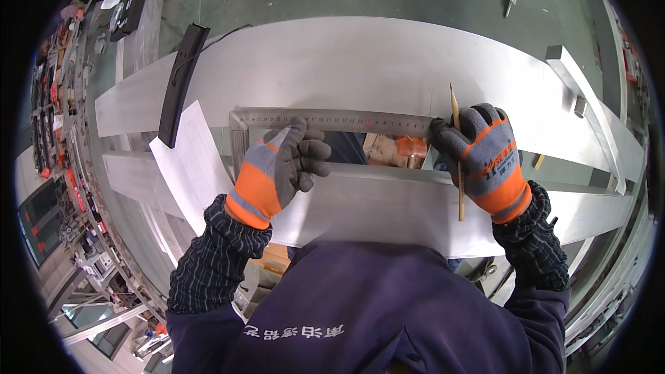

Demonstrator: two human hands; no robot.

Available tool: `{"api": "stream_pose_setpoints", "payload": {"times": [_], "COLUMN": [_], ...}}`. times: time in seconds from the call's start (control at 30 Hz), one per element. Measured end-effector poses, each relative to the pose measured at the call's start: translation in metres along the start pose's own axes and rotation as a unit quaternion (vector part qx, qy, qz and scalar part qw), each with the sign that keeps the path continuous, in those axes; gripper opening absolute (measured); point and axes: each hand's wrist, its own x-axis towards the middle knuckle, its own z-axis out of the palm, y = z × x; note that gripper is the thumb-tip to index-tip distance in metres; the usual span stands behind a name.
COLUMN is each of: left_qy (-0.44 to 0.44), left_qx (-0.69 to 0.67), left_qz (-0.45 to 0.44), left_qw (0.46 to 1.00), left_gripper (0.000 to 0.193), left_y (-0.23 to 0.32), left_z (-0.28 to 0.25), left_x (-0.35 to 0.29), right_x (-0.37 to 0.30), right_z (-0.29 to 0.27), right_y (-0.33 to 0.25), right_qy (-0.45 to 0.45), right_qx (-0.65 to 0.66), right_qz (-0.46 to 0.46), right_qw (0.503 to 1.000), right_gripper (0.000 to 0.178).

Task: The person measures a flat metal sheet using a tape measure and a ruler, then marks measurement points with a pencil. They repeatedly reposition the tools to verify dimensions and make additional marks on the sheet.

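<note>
- We press our gloved left hand (280,166) flat on the steel carpenter's square (332,120), marking out the long aluminium sheet (374,62).
- Our right hand (485,159) grips a thin wooden pencil (457,152); next, we judge, comes a steady line.

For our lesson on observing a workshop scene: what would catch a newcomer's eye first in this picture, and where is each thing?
The bright orange-and-grey gloves stand out at the centre: the left hand presses down a steel square ruler lying across the long metal panels. At the ruler's right end, the right hand holds a pencil upright against the metal. A white paper sheet lies left of the ruler, with a black bar above it.
</note>
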Motion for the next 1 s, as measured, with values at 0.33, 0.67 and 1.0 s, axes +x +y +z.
{"api": "stream_pose_setpoints", "payload": {"times": [0.33,0.67,1.0], "left_qy": [0.002,-0.028,-0.032], "left_qx": [0.006,-0.023,-0.013], "left_qz": [0.006,-0.001,0.001], "left_qw": [1.0,0.999,0.999], "left_gripper": [0.049,0.055,0.056], "left_y": [-0.0007,-0.0008,0.0004], "left_z": [0.001,0.0016,0.0015], "left_x": [-0.0037,-0.0009,-0.0006], "right_x": [0.0027,0.0038,0.0039], "right_z": [-0.0007,-0.0008,-0.0006], "right_y": [-0.0009,-0.0022,-0.0041], "right_qy": [0.003,0.029,0.029], "right_qx": [0.01,0.026,0.019], "right_qz": [0.005,-0.002,0.0], "right_qw": [1.0,0.999,0.999], "right_gripper": [0.035,0.035,0.033]}}
